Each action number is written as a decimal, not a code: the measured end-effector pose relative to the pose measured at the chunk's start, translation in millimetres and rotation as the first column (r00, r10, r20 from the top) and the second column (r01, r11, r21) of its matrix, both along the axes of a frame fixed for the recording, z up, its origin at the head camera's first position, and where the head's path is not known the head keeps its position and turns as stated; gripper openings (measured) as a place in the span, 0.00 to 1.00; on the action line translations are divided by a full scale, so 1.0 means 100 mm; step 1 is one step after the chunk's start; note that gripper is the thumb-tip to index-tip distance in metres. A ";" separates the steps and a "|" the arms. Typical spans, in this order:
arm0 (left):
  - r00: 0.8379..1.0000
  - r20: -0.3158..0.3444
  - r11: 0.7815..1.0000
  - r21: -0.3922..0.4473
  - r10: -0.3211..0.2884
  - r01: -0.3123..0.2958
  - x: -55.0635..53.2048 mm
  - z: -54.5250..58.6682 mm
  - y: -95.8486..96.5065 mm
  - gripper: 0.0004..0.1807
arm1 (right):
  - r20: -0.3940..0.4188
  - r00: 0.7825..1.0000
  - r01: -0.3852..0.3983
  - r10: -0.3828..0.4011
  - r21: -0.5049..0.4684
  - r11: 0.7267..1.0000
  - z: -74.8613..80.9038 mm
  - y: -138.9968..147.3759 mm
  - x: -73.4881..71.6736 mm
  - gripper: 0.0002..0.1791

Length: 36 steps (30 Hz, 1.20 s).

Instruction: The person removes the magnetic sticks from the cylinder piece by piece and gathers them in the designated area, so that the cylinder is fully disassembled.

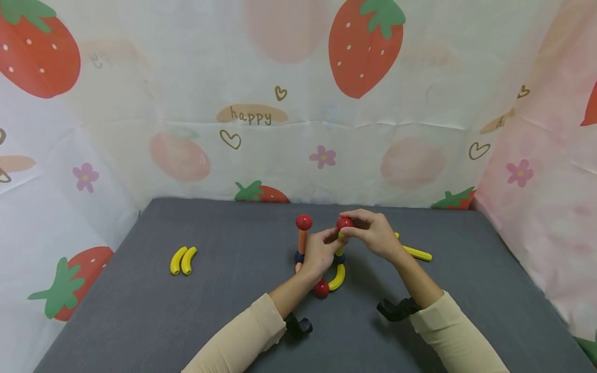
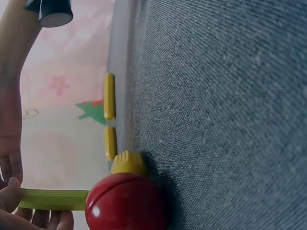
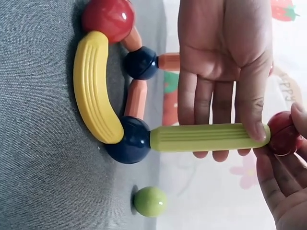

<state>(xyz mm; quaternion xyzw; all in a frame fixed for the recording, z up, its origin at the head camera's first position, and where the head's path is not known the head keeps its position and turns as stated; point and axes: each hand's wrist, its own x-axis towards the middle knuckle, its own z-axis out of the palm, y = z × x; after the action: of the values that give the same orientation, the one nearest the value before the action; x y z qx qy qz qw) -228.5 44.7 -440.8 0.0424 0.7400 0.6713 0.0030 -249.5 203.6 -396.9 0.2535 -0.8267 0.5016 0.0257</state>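
Note:
A ring of toy sticks and balls lies on the grey table, with two sticks rising from it. My left hand (image 1: 319, 254) pinches the upright light green stick (image 3: 206, 137) near its top. That stick's lower end meets a dark blue ball (image 3: 130, 143), which also joins a yellow curved stick (image 3: 93, 91) and an orange stick (image 3: 136, 98). At the green stick's top, my right hand (image 1: 375, 235) holds a red ball (image 1: 345, 222) between thumb and fingers. Left of it, another red ball (image 1: 303, 222) tops an upright orange stick (image 1: 302, 241).
Two yellow curved sticks (image 1: 188, 260) lie side by side on the left of the table. To the right, behind my right arm, are yellow straight sticks (image 1: 417, 253). A light green ball (image 3: 150, 201) sits beyond the ring. Printed cloth walls stand around the table.

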 end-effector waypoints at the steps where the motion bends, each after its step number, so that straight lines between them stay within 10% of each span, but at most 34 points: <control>1: 1.000 -0.003 1.000 -0.007 0.002 -0.002 0.00 0.00 0.00 0.20 | 0.003 1.000 0.002 -0.002 -0.005 1.000 0.00 0.00 -0.01 0.20; 15: 1.000 0.015 0.997 -0.077 -0.001 0.002 0.01 0.04 0.02 0.21 | 0.061 0.989 0.143 -0.133 -0.214 0.966 0.16 0.09 -0.07 0.22; 36: 0.997 -0.081 0.993 -0.122 -0.017 0.007 0.03 0.02 0.01 0.18 | 0.001 0.977 0.211 -0.214 0.166 0.963 -0.15 0.27 -0.43 0.24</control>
<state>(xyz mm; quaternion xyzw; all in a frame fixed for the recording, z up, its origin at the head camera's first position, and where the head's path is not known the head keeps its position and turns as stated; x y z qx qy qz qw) -225.5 45.8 -438.6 0.0743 0.7787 0.6227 -0.0207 -292.9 230.8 -411.8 0.1601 -0.8879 0.4284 0.0505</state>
